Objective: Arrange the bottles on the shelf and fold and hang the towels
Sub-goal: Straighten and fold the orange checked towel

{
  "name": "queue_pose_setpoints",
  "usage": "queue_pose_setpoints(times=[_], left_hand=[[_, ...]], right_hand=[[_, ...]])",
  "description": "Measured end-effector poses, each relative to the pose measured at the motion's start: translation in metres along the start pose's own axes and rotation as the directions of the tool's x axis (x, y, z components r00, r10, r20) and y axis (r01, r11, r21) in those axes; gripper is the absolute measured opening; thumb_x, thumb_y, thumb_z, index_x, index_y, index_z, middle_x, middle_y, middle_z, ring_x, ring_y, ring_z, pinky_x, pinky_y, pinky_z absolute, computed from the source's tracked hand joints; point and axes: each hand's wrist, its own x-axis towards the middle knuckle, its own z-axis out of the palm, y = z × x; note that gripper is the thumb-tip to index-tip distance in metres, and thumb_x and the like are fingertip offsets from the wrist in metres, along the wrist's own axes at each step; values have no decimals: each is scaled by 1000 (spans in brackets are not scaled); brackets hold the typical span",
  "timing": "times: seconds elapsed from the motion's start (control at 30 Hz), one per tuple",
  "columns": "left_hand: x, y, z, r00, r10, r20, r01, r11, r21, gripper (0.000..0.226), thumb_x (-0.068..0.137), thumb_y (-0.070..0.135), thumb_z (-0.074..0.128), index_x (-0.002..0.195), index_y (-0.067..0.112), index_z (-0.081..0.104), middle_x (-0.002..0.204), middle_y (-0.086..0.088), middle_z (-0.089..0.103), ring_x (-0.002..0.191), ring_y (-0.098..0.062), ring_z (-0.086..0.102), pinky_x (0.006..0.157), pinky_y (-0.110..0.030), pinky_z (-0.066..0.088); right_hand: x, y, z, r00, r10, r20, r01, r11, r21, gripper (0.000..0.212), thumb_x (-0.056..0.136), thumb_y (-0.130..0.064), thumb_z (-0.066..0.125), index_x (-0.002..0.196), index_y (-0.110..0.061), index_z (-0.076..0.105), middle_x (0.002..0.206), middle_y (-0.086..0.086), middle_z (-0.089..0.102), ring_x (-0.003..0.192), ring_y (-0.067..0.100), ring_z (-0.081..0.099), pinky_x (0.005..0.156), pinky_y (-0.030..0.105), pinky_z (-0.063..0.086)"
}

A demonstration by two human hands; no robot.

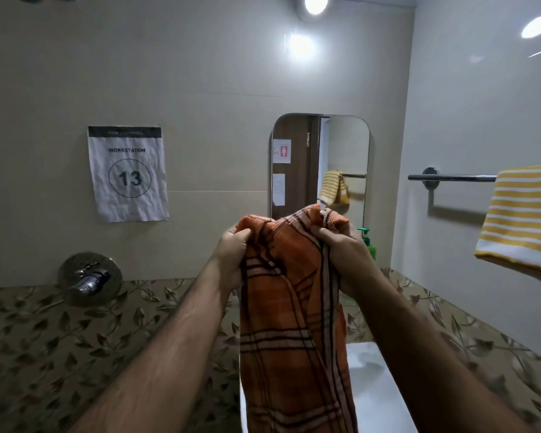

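Note:
An orange checked towel (pixel 291 323) hangs down in front of me, bunched at its top edge. My left hand (pixel 231 257) grips the top left of the bunch, and my right hand (pixel 344 254) grips the top right, both held up before the mirror. A yellow and white striped towel (pixel 522 220) hangs over the chrome towel bar (pixel 450 177) on the right wall. A green pump bottle (pixel 369 242) stands behind my right hand, mostly hidden by it.
A mirror (pixel 341 145) hangs on the far wall, with a "Workstation 13" paper sign (pixel 127 173) to its left. A chrome tap handle (pixel 89 279) sticks out low on the left. A white basin (pixel 378 389) lies below the towel.

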Motion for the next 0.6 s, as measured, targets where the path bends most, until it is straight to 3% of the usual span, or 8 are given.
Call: queue_pose_setpoints(times=[0.07,0.13,0.2,0.23,0.3,0.43,0.5,0.6], left_hand=[[2,-5,-5,995,-15,-100,39,969,242,23,93,0,47,106,3,66,92,-15,70,68,-20,71,54,-24,56],[3,-8,-9,960,100,-263,98,756,647,19,87,17,64,105,13,62,99,-8,68,83,-22,67,69,-26,55],[-3,-6,-8,874,336,-352,113,563,819,22,82,37,70,93,21,59,91,1,67,85,-22,63,72,-28,47],[-8,-5,-4,859,400,-319,36,574,818,25,84,45,68,86,21,60,83,4,66,79,-20,63,68,-27,46],[-15,-4,9,929,329,-168,-132,721,680,44,85,61,61,79,17,63,69,5,65,65,-15,62,60,-26,47],[-24,-6,32,994,62,93,-100,866,489,74,60,79,61,92,12,64,73,-1,69,66,-15,68,54,-31,56],[-22,-10,33,997,14,71,-48,861,506,70,61,74,67,95,13,63,79,-3,69,74,-17,68,64,-37,59],[-17,-17,30,999,-5,46,-18,872,489,37,81,49,73,91,14,65,78,-2,69,72,-17,68,67,-39,57]], right_hand=[[-2,1,4,999,-16,38,18,999,-46,46,98,-8,53,72,-38,78,75,-2,76,74,13,75,62,20,57],[-3,4,6,1000,-29,2,29,990,-141,42,97,-10,55,73,-37,77,77,-3,76,77,14,75,65,21,58],[-3,5,8,995,-76,-62,56,959,-279,33,96,-9,58,77,-30,75,80,0,76,81,17,74,71,27,61],[-3,6,10,992,-104,-73,74,939,-335,27,96,-8,58,80,-25,73,82,4,75,83,20,74,74,32,61],[-3,8,12,991,-126,-52,95,913,-397,20,96,-7,57,85,-18,70,87,12,74,85,27,73,76,39,62],[-4,9,14,1000,-21,12,24,938,-347,18,100,-15,53,95,-8,69,94,22,72,89,34,72,79,47,61],[-5,10,11,994,103,32,-89,947,-309,20,102,-21,49,104,-10,66,99,20,73,91,30,73,80,44,61],[-7,9,0,973,231,9,-225,958,-177,18,99,-18,53,112,-10,63,102,19,73,91,29,74,76,38,62]])
